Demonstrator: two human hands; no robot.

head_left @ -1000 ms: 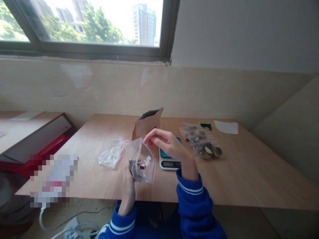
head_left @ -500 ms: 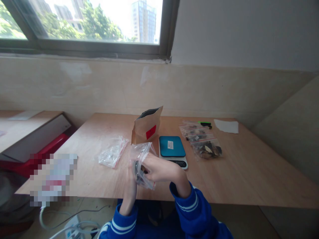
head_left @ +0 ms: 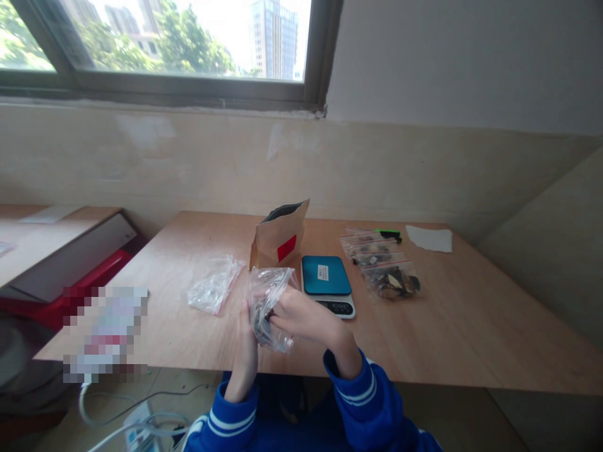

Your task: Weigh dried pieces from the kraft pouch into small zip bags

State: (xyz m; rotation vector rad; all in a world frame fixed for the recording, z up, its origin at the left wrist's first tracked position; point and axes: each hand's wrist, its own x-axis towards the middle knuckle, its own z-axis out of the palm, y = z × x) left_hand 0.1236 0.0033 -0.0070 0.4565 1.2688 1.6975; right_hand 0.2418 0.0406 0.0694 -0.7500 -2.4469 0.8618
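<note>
A clear zip bag (head_left: 269, 317) with dark pieces in it is held over the table's front part. My left hand (head_left: 245, 342) supports it from the left side, its fingers partly behind the plastic. From the right, my right hand (head_left: 299, 312) has its fingers closed at the bag's opening, and part of them is covered by plastic. Just beyond stand an open brown paper pouch (head_left: 271, 242) with a red label and a scale (head_left: 326, 275) with a blue top.
Clear plastic bags (head_left: 211, 285) lie left on the table (head_left: 452, 333). Filled zip bags (head_left: 393, 282), a black and green item (head_left: 389, 233) and white paper (head_left: 428, 238) are at the right. A blurred-out object (head_left: 110, 333) with a cable is at the left edge.
The bag's plastic has shifted and now covers more of the dark pieces. My right hand's fingers have moved slightly at the opening. The view has shifted a little.
</note>
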